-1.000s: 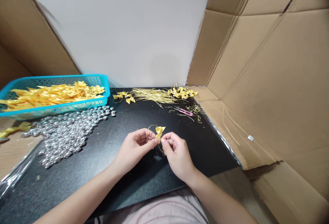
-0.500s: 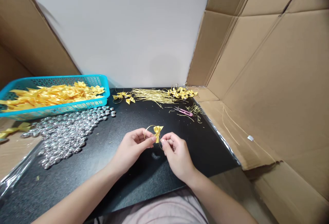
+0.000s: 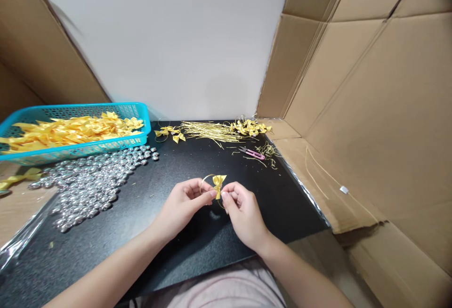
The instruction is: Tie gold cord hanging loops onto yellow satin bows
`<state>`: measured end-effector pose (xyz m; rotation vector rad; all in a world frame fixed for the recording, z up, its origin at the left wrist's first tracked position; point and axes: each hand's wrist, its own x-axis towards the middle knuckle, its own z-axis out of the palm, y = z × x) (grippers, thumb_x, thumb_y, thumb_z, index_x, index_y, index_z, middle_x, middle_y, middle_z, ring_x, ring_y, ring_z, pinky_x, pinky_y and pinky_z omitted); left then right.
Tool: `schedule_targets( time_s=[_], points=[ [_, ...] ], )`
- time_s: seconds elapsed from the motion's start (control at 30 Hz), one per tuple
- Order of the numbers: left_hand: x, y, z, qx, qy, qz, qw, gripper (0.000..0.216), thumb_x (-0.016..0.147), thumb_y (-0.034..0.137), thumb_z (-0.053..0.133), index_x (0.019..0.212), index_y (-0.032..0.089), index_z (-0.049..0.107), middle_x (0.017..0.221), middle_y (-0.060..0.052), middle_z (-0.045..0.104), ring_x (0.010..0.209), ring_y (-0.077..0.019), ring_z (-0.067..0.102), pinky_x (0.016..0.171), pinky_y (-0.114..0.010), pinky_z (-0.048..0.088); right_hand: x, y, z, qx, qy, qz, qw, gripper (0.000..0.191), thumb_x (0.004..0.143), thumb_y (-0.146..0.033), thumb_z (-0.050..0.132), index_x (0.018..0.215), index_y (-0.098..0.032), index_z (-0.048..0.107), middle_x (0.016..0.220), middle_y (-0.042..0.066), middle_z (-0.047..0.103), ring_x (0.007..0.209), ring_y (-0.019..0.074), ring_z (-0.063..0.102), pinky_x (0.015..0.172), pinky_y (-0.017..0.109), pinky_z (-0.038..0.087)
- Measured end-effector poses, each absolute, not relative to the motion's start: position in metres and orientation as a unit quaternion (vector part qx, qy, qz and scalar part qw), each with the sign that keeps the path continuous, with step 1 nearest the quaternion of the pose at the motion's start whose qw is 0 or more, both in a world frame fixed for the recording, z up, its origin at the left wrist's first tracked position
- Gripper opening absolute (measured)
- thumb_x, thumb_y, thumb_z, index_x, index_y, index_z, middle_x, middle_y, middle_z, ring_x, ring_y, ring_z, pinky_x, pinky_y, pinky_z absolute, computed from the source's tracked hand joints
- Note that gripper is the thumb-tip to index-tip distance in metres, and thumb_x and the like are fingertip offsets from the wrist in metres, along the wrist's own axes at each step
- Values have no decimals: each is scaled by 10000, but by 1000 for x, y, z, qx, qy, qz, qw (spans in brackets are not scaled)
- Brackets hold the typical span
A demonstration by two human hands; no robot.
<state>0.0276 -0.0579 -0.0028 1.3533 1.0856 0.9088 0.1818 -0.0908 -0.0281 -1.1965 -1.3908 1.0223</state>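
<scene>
Over the black table, my left hand (image 3: 189, 202) pinches a small yellow ribbon bow (image 3: 219, 183) between thumb and fingers. A thin gold cord (image 3: 205, 177) loops up from the bow on its left side and also curves below it. My right hand (image 3: 243, 209) is closed in a pinch just right of the bow, its thumb and forefinger on the gold cord near the bow's lower edge. The fingertips of both hands partly cover the cord.
A blue basket (image 3: 76, 145) of yellow ribbon bows stands left, with silver beads (image 3: 92, 185) spread before it. Gold cord lengths (image 3: 210, 131) and finished-looking bows (image 3: 249, 127) lie at the back. Pink thread snips (image 3: 252, 153) rest beside cord scraps (image 3: 269, 152). Cardboard walls (image 3: 381, 110) flank the table.
The bow has shifted slightly right and down and turned a little in my left fingers. My right hand stays almost in place.
</scene>
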Motion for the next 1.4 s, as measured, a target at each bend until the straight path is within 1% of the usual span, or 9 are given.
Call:
schedule_targets(
  time_s=[0.27, 0.47, 0.63, 0.8, 1.0, 1.17, 1.4],
  points=[
    [28, -57, -4, 581, 453, 388, 554, 214, 733, 370, 682, 678, 173, 620, 587, 9, 603, 583, -138, 544, 610, -255, 444, 181, -91, -27, -471, -564, 448, 509, 178, 899, -306, 481, 789, -171, 517, 581, -39, 471, 514, 93, 408, 497, 219, 322],
    [28, -57, -6, 568, 443, 387, 576, 201, 729, 357, 692, 690, 173, 621, 580, 25, 593, 586, -122, 529, 619, -237, 417, 181, -89, -27, -471, -564, 446, 511, 191, 896, -314, 483, 778, -169, 525, 585, -31, 500, 513, 92, 417, 492, 212, 327],
    [29, -58, -4, 579, 447, 381, 566, 200, 727, 361, 687, 696, 175, 620, 604, 15, 611, 605, -135, 537, 613, -246, 417, 182, -90, -27, -476, -563, 445, 507, 181, 894, -304, 491, 785, -167, 536, 599, -28, 501, 519, 95, 435, 488, 212, 319],
    [30, -58, -3, 576, 448, 388, 563, 246, 772, 392, 640, 667, 171, 616, 595, 18, 589, 616, -132, 523, 651, -253, 410, 181, -90, -25, -480, -566, 438, 507, 172, 893, -295, 495, 787, -169, 545, 608, -30, 499, 528, 96, 450, 499, 209, 328],
    [30, -56, -6, 572, 441, 388, 573, 251, 784, 367, 634, 636, 168, 592, 588, 28, 555, 612, -121, 486, 648, -245, 379, 181, -90, -27, -487, -568, 429, 505, 167, 891, -283, 497, 784, -165, 549, 623, -21, 511, 542, 97, 455, 507, 209, 337],
    [28, -54, -10, 566, 428, 389, 587, 247, 807, 379, 625, 685, 165, 601, 600, 32, 537, 612, -119, 458, 636, -247, 356, 182, -89, -28, -493, -570, 424, 502, 170, 888, -287, 500, 777, -165, 542, 611, -24, 504, 531, 95, 435, 501, 214, 327],
    [28, -54, -11, 569, 422, 387, 590, 247, 820, 383, 623, 702, 167, 607, 612, 34, 533, 627, -119, 447, 649, -246, 347, 181, -89, -27, -488, -571, 426, 504, 159, 887, -281, 500, 793, -162, 548, 623, -21, 525, 534, 96, 460, 497, 213, 325]
  ],
)
